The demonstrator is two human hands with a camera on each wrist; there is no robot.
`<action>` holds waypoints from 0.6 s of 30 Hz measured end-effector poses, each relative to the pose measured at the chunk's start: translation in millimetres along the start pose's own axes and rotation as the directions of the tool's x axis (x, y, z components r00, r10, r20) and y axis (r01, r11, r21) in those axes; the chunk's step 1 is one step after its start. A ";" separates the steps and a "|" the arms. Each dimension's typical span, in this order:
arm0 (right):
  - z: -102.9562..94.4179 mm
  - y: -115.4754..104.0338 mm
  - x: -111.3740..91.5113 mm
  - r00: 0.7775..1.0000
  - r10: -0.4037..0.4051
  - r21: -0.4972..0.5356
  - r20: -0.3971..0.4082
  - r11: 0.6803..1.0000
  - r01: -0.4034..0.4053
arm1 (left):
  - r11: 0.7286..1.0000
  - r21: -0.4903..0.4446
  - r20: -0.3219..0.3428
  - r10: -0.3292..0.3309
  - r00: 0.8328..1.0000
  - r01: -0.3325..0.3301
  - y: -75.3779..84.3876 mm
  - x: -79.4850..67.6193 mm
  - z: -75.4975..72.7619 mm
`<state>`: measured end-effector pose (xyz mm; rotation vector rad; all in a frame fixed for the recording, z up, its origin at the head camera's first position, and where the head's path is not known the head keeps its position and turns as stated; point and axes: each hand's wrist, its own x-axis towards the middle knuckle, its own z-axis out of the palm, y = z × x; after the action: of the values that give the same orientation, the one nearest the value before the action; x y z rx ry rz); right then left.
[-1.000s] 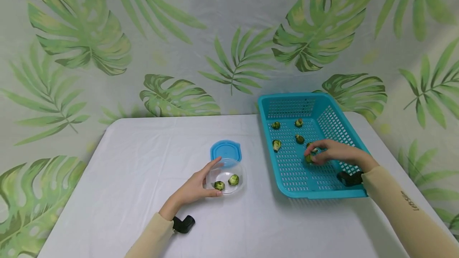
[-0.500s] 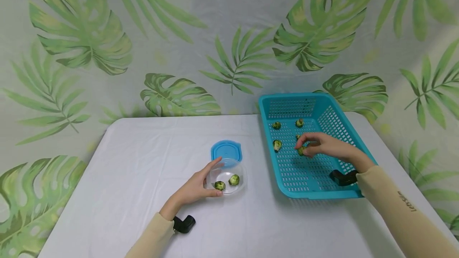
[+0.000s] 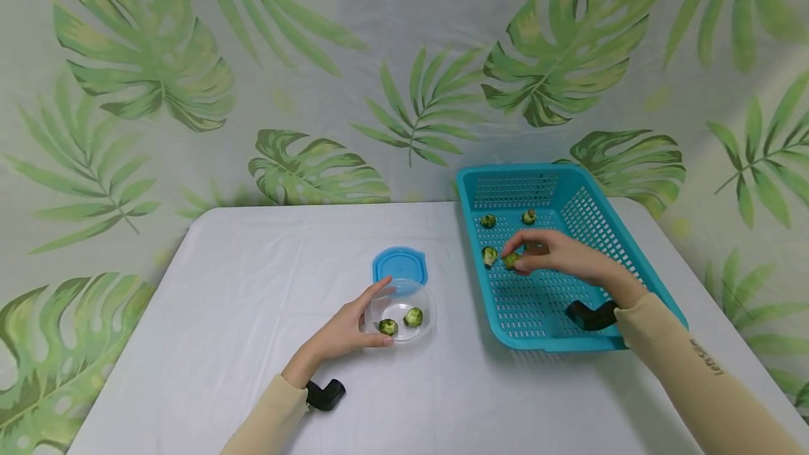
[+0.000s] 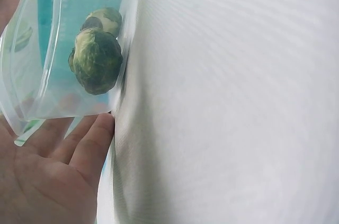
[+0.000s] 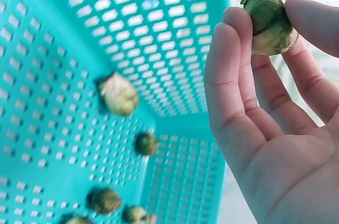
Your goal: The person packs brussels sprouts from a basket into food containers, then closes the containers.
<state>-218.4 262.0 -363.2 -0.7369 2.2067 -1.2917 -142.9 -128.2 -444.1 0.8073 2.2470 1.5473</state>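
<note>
My left hand (image 3: 341, 331) grips the near left side of a small clear plastic container (image 3: 395, 311), thumb and fingers spread around its wall. Inside lie two Brussels sprouts (image 3: 413, 317), which overlap in the left wrist view. Over the teal basket, my right hand (image 3: 559, 256) pinches a Brussels sprout (image 5: 269, 23) between its thumb and fingertips. In the right wrist view, this sprout is held above the basket floor, where several other sprouts (image 5: 119, 95) lie. From the head view, the right hand and forearm hide part of the basket floor.
The perforated teal basket (image 3: 475, 269) stands on the right of the white-covered table (image 3: 265, 265). A blue lid (image 3: 400, 263) lies just behind the clear container. Leaf-patterned cloth (image 3: 417, 118) hangs behind the table.
My right hand has lifted a sprout from the basket floor and moved it left, towards the basket's left side. My left hand and the container have stayed in place.
</note>
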 end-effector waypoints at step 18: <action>32.6 -43.4 26.4 0.994 -0.071 0.039 0.089 0.997 0.068 | 1.000 0.027 -0.012 0.010 1.000 -0.009 -40.5 6.2 0.7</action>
<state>-208.1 206.2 -342.5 -0.8481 2.0982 -1.3022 -158.8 -134.7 -481.3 0.8195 2.2801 1.5329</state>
